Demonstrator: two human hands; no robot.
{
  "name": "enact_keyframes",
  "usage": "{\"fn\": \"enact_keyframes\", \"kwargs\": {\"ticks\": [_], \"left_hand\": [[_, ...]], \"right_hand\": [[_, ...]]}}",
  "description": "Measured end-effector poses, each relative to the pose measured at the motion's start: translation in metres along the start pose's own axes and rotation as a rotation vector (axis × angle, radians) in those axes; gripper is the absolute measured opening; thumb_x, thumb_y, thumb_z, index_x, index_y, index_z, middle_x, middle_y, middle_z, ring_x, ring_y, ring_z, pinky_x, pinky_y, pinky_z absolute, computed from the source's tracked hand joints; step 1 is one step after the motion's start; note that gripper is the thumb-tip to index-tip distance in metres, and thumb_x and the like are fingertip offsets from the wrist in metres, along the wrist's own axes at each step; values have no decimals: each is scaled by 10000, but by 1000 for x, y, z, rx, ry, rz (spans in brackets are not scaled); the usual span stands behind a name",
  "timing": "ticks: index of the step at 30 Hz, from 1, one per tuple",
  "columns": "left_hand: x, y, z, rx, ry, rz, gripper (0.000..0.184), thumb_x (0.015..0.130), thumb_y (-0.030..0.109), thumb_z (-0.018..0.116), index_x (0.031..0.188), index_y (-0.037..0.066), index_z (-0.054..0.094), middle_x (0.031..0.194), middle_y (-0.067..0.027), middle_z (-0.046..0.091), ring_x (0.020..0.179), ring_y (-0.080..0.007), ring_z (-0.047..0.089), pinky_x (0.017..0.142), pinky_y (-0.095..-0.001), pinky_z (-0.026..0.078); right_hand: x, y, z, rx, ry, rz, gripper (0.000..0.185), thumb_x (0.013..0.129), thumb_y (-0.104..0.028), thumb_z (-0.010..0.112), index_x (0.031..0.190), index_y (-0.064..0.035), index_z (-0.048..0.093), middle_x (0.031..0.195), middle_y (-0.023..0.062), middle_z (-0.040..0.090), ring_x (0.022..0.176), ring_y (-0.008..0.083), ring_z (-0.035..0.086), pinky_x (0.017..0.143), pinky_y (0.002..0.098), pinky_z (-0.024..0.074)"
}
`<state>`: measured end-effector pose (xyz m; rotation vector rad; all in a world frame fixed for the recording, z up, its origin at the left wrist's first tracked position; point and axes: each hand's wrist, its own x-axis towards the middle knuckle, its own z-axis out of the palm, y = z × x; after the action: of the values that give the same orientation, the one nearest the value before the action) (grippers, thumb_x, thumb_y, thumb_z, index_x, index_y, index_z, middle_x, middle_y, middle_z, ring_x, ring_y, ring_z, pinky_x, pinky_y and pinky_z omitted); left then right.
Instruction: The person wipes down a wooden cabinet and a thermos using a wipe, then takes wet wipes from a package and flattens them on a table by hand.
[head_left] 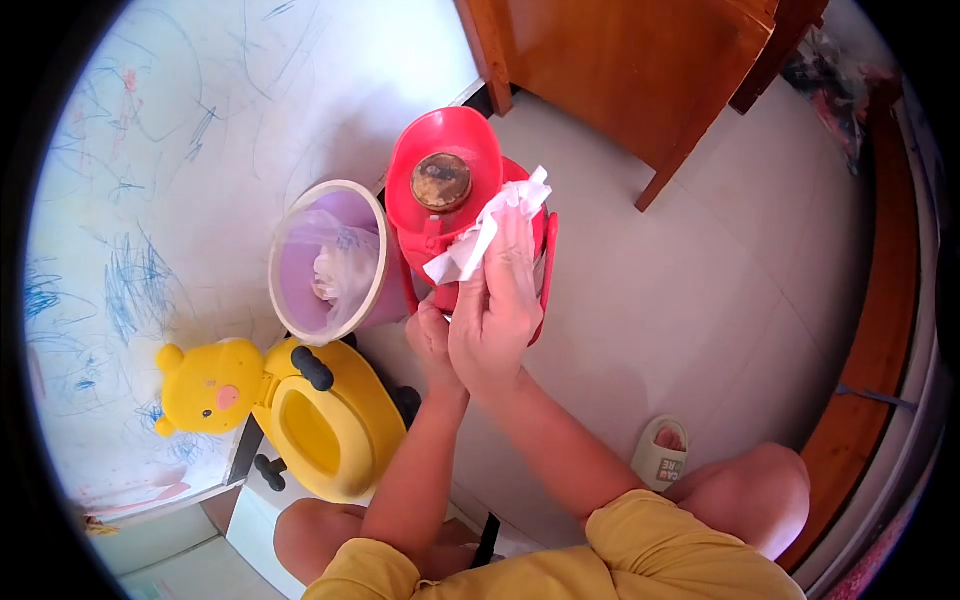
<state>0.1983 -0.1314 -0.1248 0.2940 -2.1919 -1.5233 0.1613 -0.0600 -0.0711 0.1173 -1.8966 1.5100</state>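
A red plastic thermos stands in front of me with its wide lid tipped open at the top, and a brown round stopper shows inside that lid. My right hand presses a crumpled white tissue against the thermos's upper right side, its fingers partly behind the tissue. Close beside it on the left, my left hand is closed at the lower front of the thermos; what its fingers grip is hidden.
A lilac bin with a plastic bag stands left of the thermos. Below it is a yellow bear-headed child's potty seat. Wooden furniture is at the top, a scribbled wall at left, and a slipper at lower right.
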Motion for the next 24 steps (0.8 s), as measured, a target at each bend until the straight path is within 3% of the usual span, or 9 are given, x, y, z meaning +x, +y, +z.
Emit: {"fn": "enact_keyframes", "kwargs": {"ticks": [2,3,5,6,8,12,14,19,24], "left_hand": [[2,1,1,-50,15,8,560,992,349,261,933,-71,626,613,-48,542,509,-113,460,491,-301,357],[2,4,1,-50,14,7,560,992,349,261,933,-71,626,613,-48,542,509,-113,460,491,-301,357],[-1,13,-1,-5,-6,-81,549,996,339,248,895,-68,603,586,-67,525,512,-138,497,480,-294,389],[-3,21,0,-168,-14,-175,482,998,293,318,738,-23,572,615,-41,527,539,-139,456,523,-308,354],[-4,26,5,-99,34,-123,484,995,292,315,732,-28,566,605,-42,529,531,-144,450,520,-319,355],[0,6,-1,-75,-8,-46,470,987,285,318,732,-34,552,614,-52,530,555,-153,448,532,-340,360],[1,12,-6,-44,-17,-72,461,985,279,318,732,-30,549,620,-54,528,563,-152,447,539,-338,363],[1,9,-2,15,62,-21,437,953,234,297,802,-46,596,613,-46,540,533,-134,475,502,-306,371],[-3,10,-4,-150,-76,-151,449,966,260,279,809,-31,582,614,-65,546,498,-145,502,488,-287,402]], "right_hand": [[11,-1,1,13,-32,15,410,882,28,458,1286,98,471,1338,265,482,1294,389,430,1080,418,319],[24,2,4,13,-1,57,366,926,-38,437,1271,68,497,1254,239,553,1164,362,549,980,386,421],[56,2,-7,110,-259,401,344,976,-135,400,1247,35,526,1134,201,609,970,316,622,838,364,479],[59,4,-5,107,-255,404,344,976,-135,400,1247,35,526,1134,201,609,970,316,622,838,364,479],[59,8,1,54,-198,284,355,998,-194,371,1225,19,542,1047,175,622,836,274,620,750,355,483],[11,5,4,-16,56,33,348,978,-154,425,1232,56,537,1221,227,576,1113,375,570,961,414,432],[-14,10,4,-96,68,-24,322,946,-86,475,1214,79,545,1310,244,520,1241,404,481,1069,490,325],[-12,33,-1,-10,62,-107,299,894,-27,531,1172,70,579,1283,233,544,1224,388,502,1098,544,249],[18,49,-10,-207,-11,-96,313,862,-30,568,1169,17,601,1253,181,582,1173,366,542,1079,600,230]]}}
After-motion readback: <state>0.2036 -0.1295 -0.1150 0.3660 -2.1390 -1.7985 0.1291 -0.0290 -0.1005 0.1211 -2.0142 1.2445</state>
